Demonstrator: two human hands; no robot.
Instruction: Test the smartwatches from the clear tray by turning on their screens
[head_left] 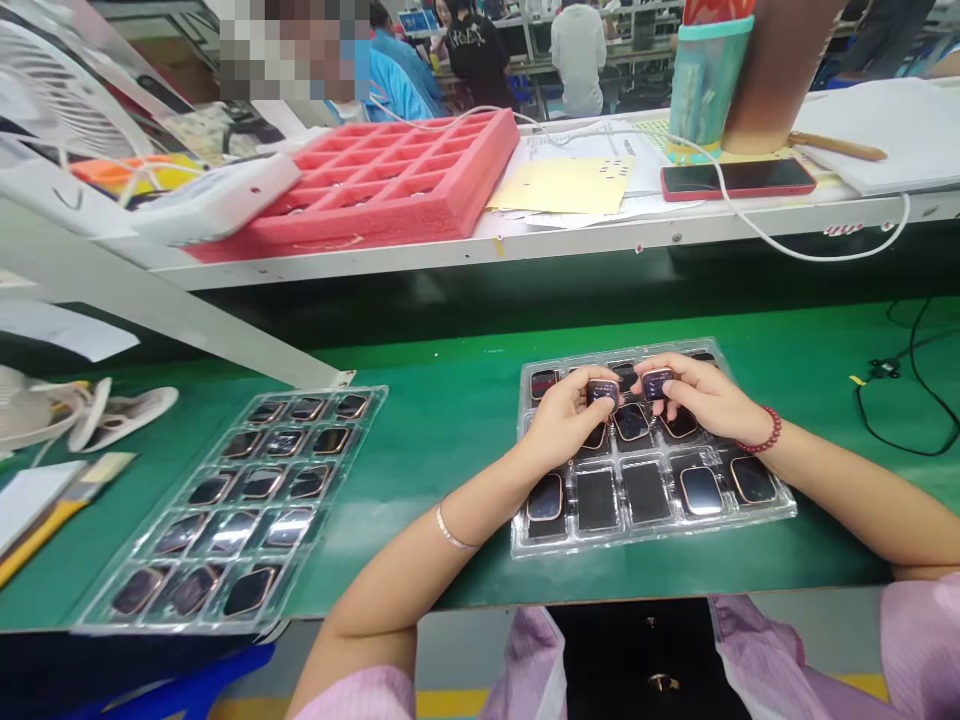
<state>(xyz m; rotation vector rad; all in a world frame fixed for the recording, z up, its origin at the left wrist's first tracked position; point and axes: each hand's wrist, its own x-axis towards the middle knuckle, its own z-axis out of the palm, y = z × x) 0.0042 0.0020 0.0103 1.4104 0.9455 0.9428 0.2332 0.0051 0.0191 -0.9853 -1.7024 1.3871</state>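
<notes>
My left hand [576, 408] pinches a smartwatch body [603, 392] with a gold-coloured rim, thumb on its face. Level with it, my right hand [691, 388] grips a second smartwatch body [658, 382], its dark screen turned towards me. Both are held just above a clear plastic tray [652, 540], whose pockets carry more strapless watch bodies, such as the watch body [703, 490] in the front row. Two front pockets show only a dark bottom, like this pocket [598, 498]. My hands and forearms hide part of the tray's upper rows.
Another clear tray [315, 545] filled with watch bodies lies to the left. Above the bench runs a shelf [570, 240] with a red foam tray [480, 190], papers and a phone [739, 180]. A brush [67, 510] lies far left, a black cable [892, 440] far right.
</notes>
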